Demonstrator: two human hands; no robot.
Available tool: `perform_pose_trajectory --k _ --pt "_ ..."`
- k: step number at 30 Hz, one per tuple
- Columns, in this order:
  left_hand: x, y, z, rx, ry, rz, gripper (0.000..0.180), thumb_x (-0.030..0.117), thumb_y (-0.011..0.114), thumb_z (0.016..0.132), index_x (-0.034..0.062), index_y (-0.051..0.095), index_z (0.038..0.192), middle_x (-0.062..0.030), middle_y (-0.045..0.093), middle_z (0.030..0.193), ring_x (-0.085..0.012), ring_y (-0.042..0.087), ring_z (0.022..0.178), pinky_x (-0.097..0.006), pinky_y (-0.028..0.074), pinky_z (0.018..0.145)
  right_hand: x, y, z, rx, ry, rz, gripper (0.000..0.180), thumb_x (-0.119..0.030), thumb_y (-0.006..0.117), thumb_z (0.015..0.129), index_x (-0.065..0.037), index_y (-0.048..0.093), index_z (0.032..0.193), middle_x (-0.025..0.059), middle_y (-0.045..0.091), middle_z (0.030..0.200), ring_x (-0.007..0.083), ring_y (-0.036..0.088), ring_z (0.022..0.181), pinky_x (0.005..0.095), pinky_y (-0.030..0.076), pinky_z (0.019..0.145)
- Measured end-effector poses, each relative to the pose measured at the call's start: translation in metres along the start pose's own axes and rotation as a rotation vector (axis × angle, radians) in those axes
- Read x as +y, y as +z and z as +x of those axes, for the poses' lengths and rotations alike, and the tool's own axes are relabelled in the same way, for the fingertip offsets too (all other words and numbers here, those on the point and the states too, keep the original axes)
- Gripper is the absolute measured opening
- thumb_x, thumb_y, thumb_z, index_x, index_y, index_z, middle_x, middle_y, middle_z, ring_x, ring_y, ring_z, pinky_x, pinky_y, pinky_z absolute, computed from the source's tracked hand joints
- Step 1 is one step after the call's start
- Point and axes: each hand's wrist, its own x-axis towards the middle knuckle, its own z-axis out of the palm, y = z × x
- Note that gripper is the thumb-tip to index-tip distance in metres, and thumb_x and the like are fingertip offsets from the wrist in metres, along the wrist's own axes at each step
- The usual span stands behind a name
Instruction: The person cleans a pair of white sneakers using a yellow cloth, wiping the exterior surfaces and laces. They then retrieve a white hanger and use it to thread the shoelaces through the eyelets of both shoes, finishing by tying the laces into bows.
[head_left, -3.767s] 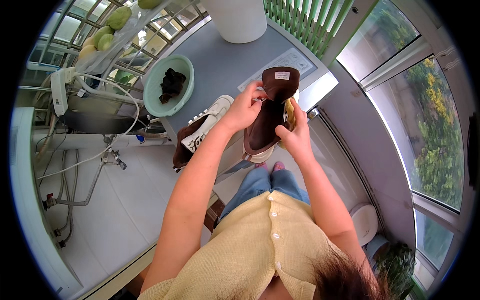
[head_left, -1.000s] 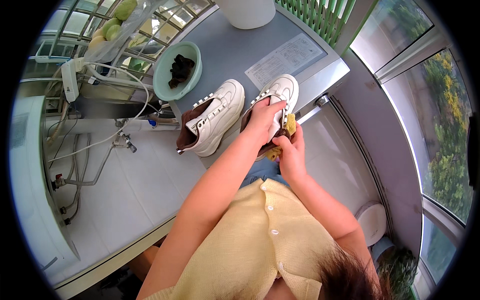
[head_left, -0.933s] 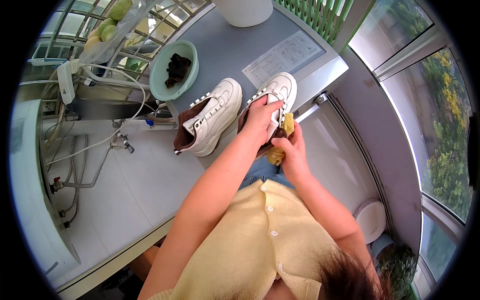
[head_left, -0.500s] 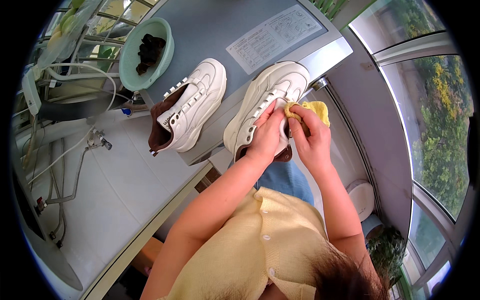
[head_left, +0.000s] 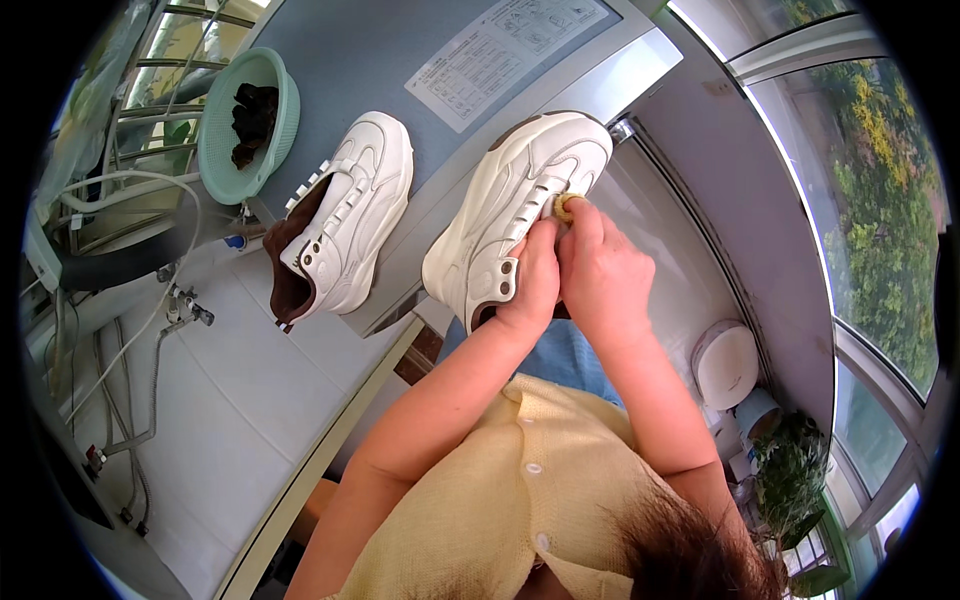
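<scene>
A white sneaker (head_left: 485,215) with a brown lining lies tilted at the machine's near edge, toe pointing away. My left hand (head_left: 534,278) is closed on its opening, near the tongue, with the fingers partly hidden inside. Close beside it, my right hand (head_left: 606,262) pinches a yellow cloth (head_left: 564,208) against the tongue and eyelet area. Most of the cloth is covered by the right fingers. To the left stands the matching white sneaker (head_left: 370,185), untouched, its brown-lined opening toward me.
Both shoes rest on a grey-topped appliance (head_left: 345,55) with a printed label sheet (head_left: 500,55). A pale green basket (head_left: 283,125) holding dark, crumpled items stands at the far left. Pipes and a tap (head_left: 195,308) are on the left, windows (head_left: 870,200) on the right.
The right hand has turned inward over the shoe, and the cloth that hung out beside it is now mostly hidden under the fingers. The left hand keeps its hold; the view has shifted slightly.
</scene>
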Motion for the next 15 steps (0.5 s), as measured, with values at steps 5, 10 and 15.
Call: perform_pose_trajectory --k 5,10,15 --pt "0.014 0.01 0.001 0.105 -0.074 -0.316 0.039 0.011 0.042 0.094 -0.0025 0.056 0.128 -0.0082 0.059 0.116 -0.0146 0.055 0.104 -0.028 0.044 0.091 0.048 -0.033 0.002 -0.427 0.731 1.552 0.02 -0.018 0.045 0.098 -0.006 0.057 0.107 0.0044 0.062 0.074 0.0077 0.042 0.048 0.0206 0.036 0.047" --pt "0.033 0.013 -0.002 0.088 -0.13 -0.404 0.04 0.011 0.043 0.092 -0.0031 0.055 0.127 -0.0089 0.057 0.119 -0.0155 0.053 0.109 -0.029 0.043 0.096 0.051 -0.025 -0.01 -0.41 0.733 1.966 0.027 -0.022 0.047 0.1 -0.002 0.051 0.117 0.009 0.065 0.089 0.0093 0.047 0.056 0.0225 0.042 0.055" --pt "0.044 0.009 0.001 0.035 -0.109 -0.394 0.035 0.007 0.045 0.091 -0.0018 0.057 0.122 -0.0068 0.059 0.112 -0.0129 0.055 0.101 -0.028 0.045 0.088 0.038 -0.038 -0.007 -0.325 0.741 1.818 0.031 -0.028 0.045 0.102 -0.003 0.049 0.12 0.008 0.066 0.097 0.0108 0.052 0.063 0.0249 0.048 0.066"
